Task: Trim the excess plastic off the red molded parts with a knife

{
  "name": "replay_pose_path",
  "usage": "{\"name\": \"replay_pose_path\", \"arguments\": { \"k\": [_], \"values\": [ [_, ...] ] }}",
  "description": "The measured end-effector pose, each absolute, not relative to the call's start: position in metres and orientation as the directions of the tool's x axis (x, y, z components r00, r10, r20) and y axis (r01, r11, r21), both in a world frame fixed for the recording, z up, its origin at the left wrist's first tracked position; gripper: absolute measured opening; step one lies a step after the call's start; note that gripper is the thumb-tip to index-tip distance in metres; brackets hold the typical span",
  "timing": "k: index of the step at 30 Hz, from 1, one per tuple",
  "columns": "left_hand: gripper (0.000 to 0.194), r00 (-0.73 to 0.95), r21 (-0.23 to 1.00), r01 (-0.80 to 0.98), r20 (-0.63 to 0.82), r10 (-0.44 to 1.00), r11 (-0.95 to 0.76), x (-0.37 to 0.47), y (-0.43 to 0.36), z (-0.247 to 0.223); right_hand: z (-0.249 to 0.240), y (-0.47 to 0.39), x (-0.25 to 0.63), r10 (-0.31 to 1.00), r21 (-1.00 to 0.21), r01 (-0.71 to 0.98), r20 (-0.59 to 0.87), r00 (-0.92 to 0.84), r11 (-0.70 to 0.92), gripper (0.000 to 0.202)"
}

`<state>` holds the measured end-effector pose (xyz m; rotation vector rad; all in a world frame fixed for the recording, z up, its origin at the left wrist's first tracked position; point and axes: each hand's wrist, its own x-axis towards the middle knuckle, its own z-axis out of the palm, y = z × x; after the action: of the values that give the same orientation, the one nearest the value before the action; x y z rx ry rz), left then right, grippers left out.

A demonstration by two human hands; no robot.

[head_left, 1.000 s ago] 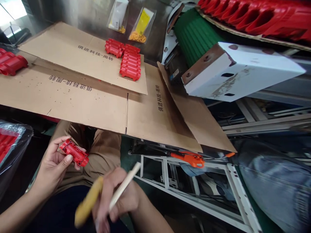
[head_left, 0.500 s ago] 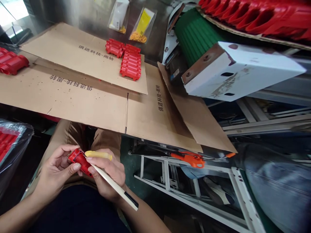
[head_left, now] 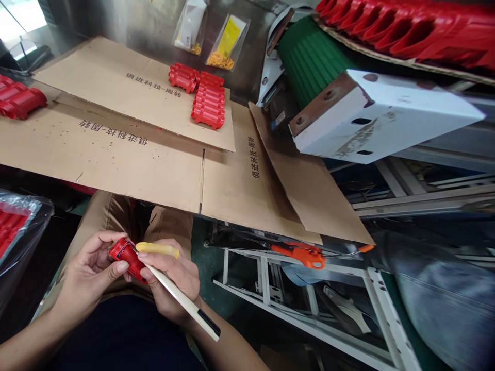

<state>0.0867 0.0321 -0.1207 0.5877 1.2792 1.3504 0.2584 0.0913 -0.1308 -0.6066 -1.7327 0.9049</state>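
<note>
Over my lap, my left hand (head_left: 91,263) pinches a red plastic part (head_left: 129,257) between thumb and fingers. My right hand (head_left: 176,278) is closed around a slim cream-handled tool (head_left: 180,299) with a black end, which slants down to the right. The tool's working tip is at the red part, but I cannot make out its shape. A yellow finger cot (head_left: 157,249) covers one finger of my right hand, close beside the red part. Similar red parts (head_left: 208,105) sit in a small group on the cardboard in front of me.
Flattened cardboard (head_left: 143,170) covers the table. Two clear bags (head_left: 227,41) with yellow pieces lie behind it. At right stand a green conveyor belt (head_left: 313,56) and stacked red parts (head_left: 417,31). An orange air gun (head_left: 303,253) hangs under the edge. A lined box (head_left: 36,226) is at left.
Both hands keep almost the same place and grip on the red part and tool. Only a slight shift of the camera view shows.
</note>
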Motion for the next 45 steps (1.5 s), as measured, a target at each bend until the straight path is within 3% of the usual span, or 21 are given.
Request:
{"name": "replay_pose_path", "arguments": {
  "k": [10, 15, 18, 26, 45],
  "values": [
    [0.04, -0.301, 0.929, -0.301, -0.306, 0.903, 0.214, 0.091, 0.029, -0.123, -0.13, 0.087, 0.255, 0.77, -0.81, -0.024, 0.566, -0.295, 0.587, 0.025],
    [0.035, -0.314, 0.976, -0.192, -0.163, 0.935, 0.105, 0.085, 0.03, -0.133, -0.126, 0.084, 0.262, 0.777, -0.807, 0.062, 0.542, -0.319, 0.588, 0.03],
    [0.035, -0.389, 0.99, -0.113, -0.121, 0.913, 0.083, 0.081, 0.031, -0.129, -0.123, 0.084, 0.269, 0.816, -0.834, 0.15, 0.457, -0.355, 0.532, 0.026],
    [0.041, -0.254, 0.913, -0.31, -0.348, 0.902, 0.264, 0.087, 0.03, -0.116, -0.112, 0.09, 0.273, 0.879, -0.943, -0.009, 0.314, -0.36, 0.333, 0.015],
    [0.039, -0.241, 0.918, -0.276, -0.353, 0.904, 0.285, 0.087, 0.03, -0.116, -0.113, 0.091, 0.272, 0.899, -0.96, 0.048, 0.241, -0.366, 0.277, 0.012]
  ]
}}
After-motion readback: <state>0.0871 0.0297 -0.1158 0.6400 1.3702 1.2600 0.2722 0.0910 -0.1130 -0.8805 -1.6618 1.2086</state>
